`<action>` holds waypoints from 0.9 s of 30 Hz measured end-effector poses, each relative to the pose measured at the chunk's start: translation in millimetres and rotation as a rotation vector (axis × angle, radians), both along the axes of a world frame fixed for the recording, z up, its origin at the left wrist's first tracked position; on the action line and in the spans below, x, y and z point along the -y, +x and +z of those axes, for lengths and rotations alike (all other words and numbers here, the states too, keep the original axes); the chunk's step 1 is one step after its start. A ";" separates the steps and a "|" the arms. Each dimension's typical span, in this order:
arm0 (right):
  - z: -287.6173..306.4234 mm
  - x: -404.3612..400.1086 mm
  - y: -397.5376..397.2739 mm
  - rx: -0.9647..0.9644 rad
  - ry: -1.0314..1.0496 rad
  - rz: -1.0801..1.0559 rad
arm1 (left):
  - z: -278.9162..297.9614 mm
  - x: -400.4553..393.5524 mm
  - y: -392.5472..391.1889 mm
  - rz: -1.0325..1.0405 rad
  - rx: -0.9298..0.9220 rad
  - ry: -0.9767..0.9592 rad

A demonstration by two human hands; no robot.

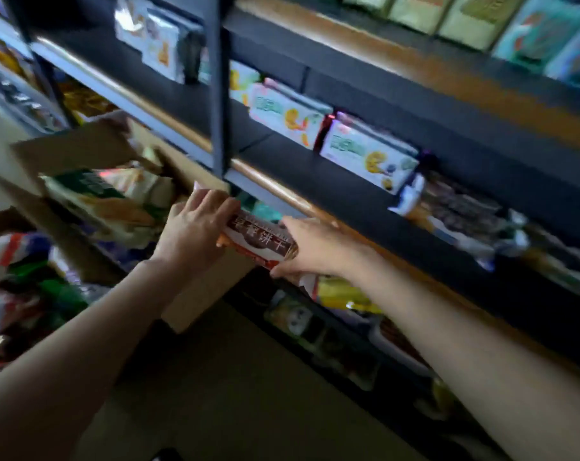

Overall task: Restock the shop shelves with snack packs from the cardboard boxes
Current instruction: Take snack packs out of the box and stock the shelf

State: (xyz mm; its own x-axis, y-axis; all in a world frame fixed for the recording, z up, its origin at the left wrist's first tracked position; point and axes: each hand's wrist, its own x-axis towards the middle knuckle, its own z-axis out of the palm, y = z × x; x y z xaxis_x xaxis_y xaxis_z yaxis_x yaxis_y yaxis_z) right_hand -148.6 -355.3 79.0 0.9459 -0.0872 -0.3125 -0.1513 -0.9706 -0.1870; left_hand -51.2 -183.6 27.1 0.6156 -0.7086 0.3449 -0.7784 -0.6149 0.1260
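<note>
Two hands — left hand (195,227), right hand (310,249) — grip one snack pack (260,242) between them

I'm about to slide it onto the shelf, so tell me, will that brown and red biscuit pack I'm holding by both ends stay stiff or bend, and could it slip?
The biscuit pack spans straight between the left hand and right hand without sagging, so it is probably fairly stiff. Its wrapper looks glossy, so it may slide easily. Its contents are likely breakable.
</note>
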 end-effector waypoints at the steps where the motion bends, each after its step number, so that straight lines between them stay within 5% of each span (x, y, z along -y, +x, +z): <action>1: -6.8 17.0 -26.2 0.007 -0.052 -0.047 | 0.4 28.4 -24.6 -0.040 0.008 0.004; 6: -28.8 127.6 -162.9 0.026 -0.093 -0.399 | -1.5 160.1 -133.7 -0.307 0.079 0.040; 11: -36.0 190.0 -257.5 0.071 0.120 -0.952 | 6.0 221.4 -200.0 -0.380 0.027 -0.223; 15: -52.1 199.5 -314.7 0.399 0.884 -1.527 | -14.6 218.9 -223.1 -0.392 -0.019 -0.092; 18: -47.6 193.5 -346.3 0.535 1.121 -1.647 | -20.3 216.4 -231.4 -0.399 -0.075 0.000; 22: -35.7 189.2 -390.6 0.591 0.918 -1.596 | -5.3 239.1 -253.7 -0.493 -0.003 -0.059; 27: -6.8 191.7 -478.2 0.312 0.128 -1.248 | 11.8 282.5 -317.6 -0.703 0.073 -0.157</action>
State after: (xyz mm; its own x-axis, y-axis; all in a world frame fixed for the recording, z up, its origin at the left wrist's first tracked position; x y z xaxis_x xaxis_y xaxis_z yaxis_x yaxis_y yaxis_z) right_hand -626.8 -547.0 72.2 0.2815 -0.9451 -0.1660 -0.8702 -0.1785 -0.4593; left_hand -368.8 -466.1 38.9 0.0038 -0.8670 0.4983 -0.9930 0.0555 0.1042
